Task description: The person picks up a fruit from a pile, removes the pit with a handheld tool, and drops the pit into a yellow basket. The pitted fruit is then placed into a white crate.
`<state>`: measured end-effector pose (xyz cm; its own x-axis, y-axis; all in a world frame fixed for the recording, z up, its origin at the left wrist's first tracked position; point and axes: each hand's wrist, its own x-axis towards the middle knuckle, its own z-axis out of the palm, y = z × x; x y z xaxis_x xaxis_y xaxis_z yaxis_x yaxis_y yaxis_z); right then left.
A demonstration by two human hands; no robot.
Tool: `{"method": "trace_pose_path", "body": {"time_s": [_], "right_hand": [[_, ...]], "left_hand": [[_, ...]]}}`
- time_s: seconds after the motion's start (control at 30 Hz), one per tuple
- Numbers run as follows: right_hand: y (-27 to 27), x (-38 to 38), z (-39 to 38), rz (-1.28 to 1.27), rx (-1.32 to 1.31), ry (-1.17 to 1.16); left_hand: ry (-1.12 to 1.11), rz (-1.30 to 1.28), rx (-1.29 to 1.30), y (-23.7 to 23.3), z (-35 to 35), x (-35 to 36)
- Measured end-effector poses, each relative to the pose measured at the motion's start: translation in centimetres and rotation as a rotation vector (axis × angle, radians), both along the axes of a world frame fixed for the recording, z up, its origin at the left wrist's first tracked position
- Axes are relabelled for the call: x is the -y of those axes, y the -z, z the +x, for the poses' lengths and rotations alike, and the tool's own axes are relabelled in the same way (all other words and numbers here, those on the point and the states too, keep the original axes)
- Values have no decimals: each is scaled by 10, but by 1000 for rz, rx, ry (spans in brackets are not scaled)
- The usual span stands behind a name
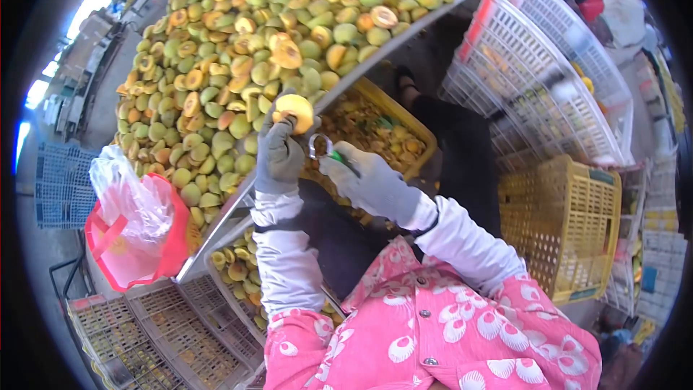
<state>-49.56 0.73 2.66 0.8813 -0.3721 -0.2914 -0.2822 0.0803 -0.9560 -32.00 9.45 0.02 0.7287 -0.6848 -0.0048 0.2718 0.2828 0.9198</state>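
Observation:
My left hand (pixel 281 150), in a grey glove, is closed around a yellow peach half (pixel 294 111) and holds it up by the edge of the heaped table. The cut side seems to face up. My right hand (pixel 368 182), gloved too, grips a green-handled pitting knife (pixel 345 161). Its curved metal loop (pixel 320 146) points toward the fruit and stands a little apart from it. Behind my hands lies a large heap of halved peaches (pixel 238 58), green-skinned with orange-yellow flesh. Below them, a yellow crate (pixel 426 133) holds scraps and pits.
A metal table edge (pixel 419 25) runs diagonally in front of me. White crates (pixel 534 65) and a yellow basket (pixel 559 224) stand at the right. On the left are a red bag (pixel 170 245) with clear plastic, a blue crate (pixel 61 184) and grey crates (pixel 173 328).

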Motion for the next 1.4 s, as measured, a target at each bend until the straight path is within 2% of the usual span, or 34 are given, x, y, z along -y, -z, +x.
{"method": "trace_pose_path", "body": {"time_s": [0.03, 0.07, 0.13, 0.2, 0.27, 0.3, 0.43, 0.5, 0.53, 0.57, 0.63, 0.67, 0.7, 0.73, 0.8, 0.87, 0.9, 0.93, 1.0, 1.03, 1.07, 1.13, 1.17, 1.2, 1.27, 1.4], "right_hand": [[0, -1, -1, -91, 33, 15], [0, -3, -4, -184, 67, 26], [14, -6, -12, -168, 56, 78], [21, -8, -21, -240, 126, 175], [23, -8, -30, -266, 116, 186], [23, -8, -34, -292, 111, 195], [12, -3, -45, -317, 60, 161], [19, -4, -46, -299, 239, 231], [21, -4, -46, -303, 240, 232], [22, -4, -47, -227, 302, 233], [27, -4, -46, -166, 367, 247], [31, -5, -45, -56, 403, 223], [34, -6, -47, 52, 438, 208], [33, -7, -50, 31, 436, 236], [31, -4, -59, 235, 253, 109], [7, -1, -72, -30, 113, 74], [35, -7, -64, -9, 199, 116], [22, -9, -69, -16, 146, 122], [4, -10, -76, 266, 77, 56], [10, -8, -74, 460, 154, -9], [16, -9, -73, 465, 149, 11], [24, -11, -72, 185, 117, 94], [26, -12, -73, -124, 286, 204], [28, -15, -73, -113, 285, 209], [18, -21, -77, 41, 393, 325], [25, -21, -75, -17, 390, 398]], "left_hand": [[125, -13, -64, 1, -16, 0], [136, -13, -79, -2, -35, 2], [0, -235, -578, -11, -70, 13], [-13, -239, -539, -10, -86, 14], [64, -191, -347, -9, -97, 13], [70, -190, -345, -10, -102, 15], [-18, -209, -250, -28, -127, 23], [-20, -231, -249, -35, -136, 25], [-55, -202, -85, -37, -140, 25], [-87, -172, 77, -41, -145, 26], [-130, -194, 17, -56, -158, 27], [-174, -210, -45, -61, -163, 29], [-178, -212, 20, -52, -158, 30], [-130, -160, 108, -53, -156, 26], [-65, -68, 128, -55, -157, 19], [-30, -11, 114, -54, -157, 17], [-65, 33, 107, -56, -159, 18], [-84, 42, 119, -59, -163, 19], [-167, 121, 4, -61, -165, 23], [-153, 114, -12, -67, -168, 25], [-135, 121, -19, -65, -167, 26], [-12, 144, -123, -60, -162, 24], [-6, 145, -63, -57, -164, 26], [-3, 157, -61, -57, -167, 28], [-96, -13, 97, -60, -181, 35], [-146, -1, 100, -57, -186, 39]]}}
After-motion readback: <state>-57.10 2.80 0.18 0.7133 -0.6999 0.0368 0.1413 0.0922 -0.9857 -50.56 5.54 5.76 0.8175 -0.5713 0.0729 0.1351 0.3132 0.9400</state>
